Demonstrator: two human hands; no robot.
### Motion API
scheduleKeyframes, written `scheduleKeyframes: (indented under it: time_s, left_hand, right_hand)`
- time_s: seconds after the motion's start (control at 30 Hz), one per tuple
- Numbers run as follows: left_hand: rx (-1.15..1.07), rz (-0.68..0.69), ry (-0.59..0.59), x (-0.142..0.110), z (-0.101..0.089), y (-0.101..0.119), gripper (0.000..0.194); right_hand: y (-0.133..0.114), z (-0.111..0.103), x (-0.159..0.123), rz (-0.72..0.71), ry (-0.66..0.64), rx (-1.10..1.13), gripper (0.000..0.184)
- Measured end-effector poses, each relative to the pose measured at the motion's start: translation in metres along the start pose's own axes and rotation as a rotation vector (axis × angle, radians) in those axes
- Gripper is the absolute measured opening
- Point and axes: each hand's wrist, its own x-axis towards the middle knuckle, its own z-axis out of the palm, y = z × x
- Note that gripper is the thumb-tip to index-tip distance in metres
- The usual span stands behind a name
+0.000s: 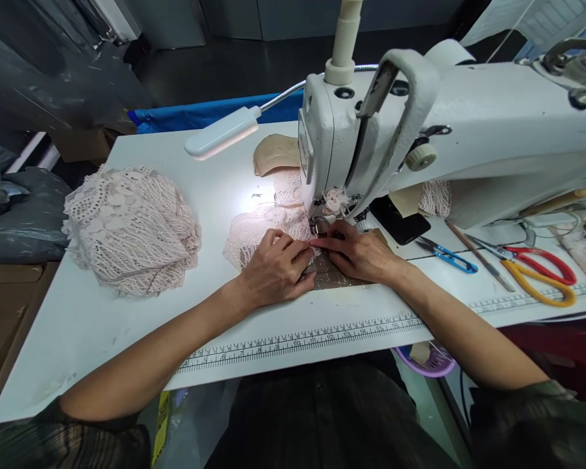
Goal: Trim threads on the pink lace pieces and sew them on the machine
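Observation:
A pale pink lace piece (254, 231) lies under the presser foot (318, 226) of a white sewing machine (420, 130). My left hand (276, 268) rests on the lace just left of the foot, fingers curled and pinching its edge. My right hand (359, 253) lies on the right side of the foot, fingertips pressed together on the same lace edge, meeting the left hand's fingers. A beige foam cup (273, 153) sits behind the needle area, lit by the machine lamp (222, 132).
A heap of lace pieces (131, 228) sits on the white table (102, 326) at the left. Blue thread snips (446, 255), red and yellow scissors (542, 273) and a black phone (400, 223) lie to the right. A printed ruler (297, 340) runs along the front edge.

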Motion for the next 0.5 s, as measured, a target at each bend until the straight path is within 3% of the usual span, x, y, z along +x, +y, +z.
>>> scheduleKeyframes:
  time_s: [0.3,0.5]
  left_hand:
    - [0.005,-0.017,-0.036,0.001,0.001,-0.007,0.036]
    - [-0.007,-0.021,-0.077,0.002,0.001,-0.011,0.04]
  right_hand:
    - [-0.008,-0.002,0.006,0.08,-0.053,-0.081,0.041]
    - [-0.006,-0.004,0.001,0.023,0.007,-0.027,0.039]
